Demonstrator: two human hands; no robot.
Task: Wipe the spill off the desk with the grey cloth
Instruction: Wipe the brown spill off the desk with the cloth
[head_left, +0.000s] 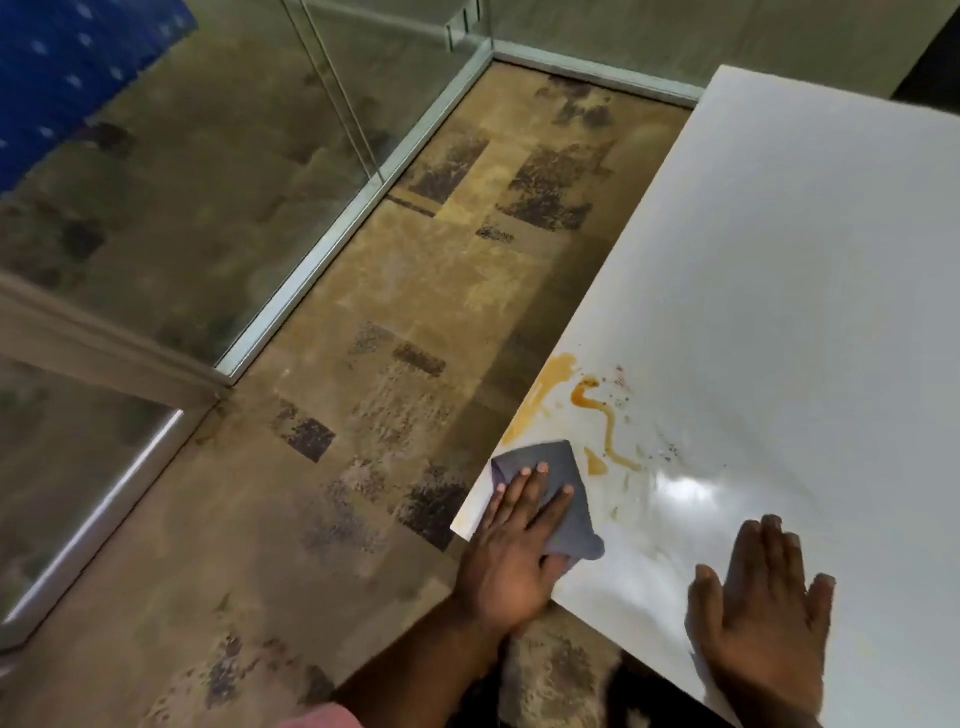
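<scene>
An orange-brown spill streaks the near left corner of the white desk, with smears along the desk's left edge and dark specks beside it. A folded grey cloth lies flat on the desk just in front of the spill. My left hand presses flat on the cloth, fingers spread and pointing toward the spill. My right hand rests flat on the bare desk to the right, fingers apart, holding nothing.
The desk's left edge drops to a patterned brown carpet. A glass partition with a metal frame runs along the left. A blue patterned surface shows at the top left corner.
</scene>
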